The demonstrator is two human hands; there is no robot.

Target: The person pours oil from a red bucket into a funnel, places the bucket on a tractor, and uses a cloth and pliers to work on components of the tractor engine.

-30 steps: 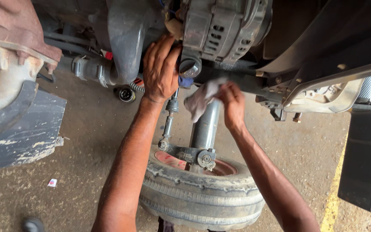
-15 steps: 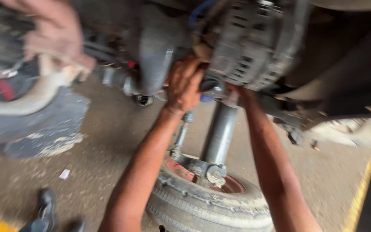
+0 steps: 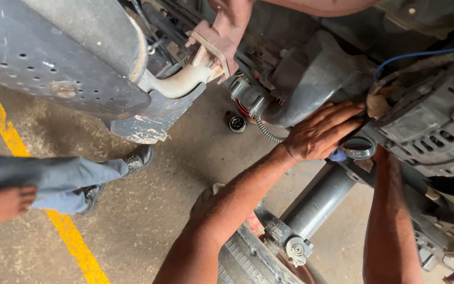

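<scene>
1. Plainly, the left hand (image 3: 319,135) lies flat, its fingers (image 3: 337,113) together and stretched out, clamped on nothing, pressed against the dark curved housing (image 3: 316,79) where it meets the ribbed alternator (image 3: 437,126).
2. The right hand is hidden behind the alternator; only the right forearm (image 3: 390,221) shows, so I cannot tell how its fingers stand.
3. Just below the left fingertips hangs a round metal ring bracket (image 3: 358,148) with a small blue piece (image 3: 337,155) beside it.
4. Risk, as I judge it: the alternator looks heavy and is cast with sharp fins; if it shifts, the flat left fingers could be pinched between it and the housing.
5. A thin blue wire (image 3: 421,54) loops above the fingertips; a tug from a moving part could strain or snap it.
6. The surfaces look greasy and dusty, so a flat palm may slip.
7. Below the wrist, a smooth grey shock absorber tube (image 3: 319,202) slants down to a worn, grooved rubber tyre (image 3: 253,257).
8. Well to the left of the fingers, a perforated steel muffler (image 3: 53,58) ends in a pale bent pipe (image 3: 177,84); another person's hand (image 3: 222,37) grips a flange there.
9. A second person's shoe (image 3: 138,158) stands on the gritty concrete floor (image 3: 148,221).
</scene>
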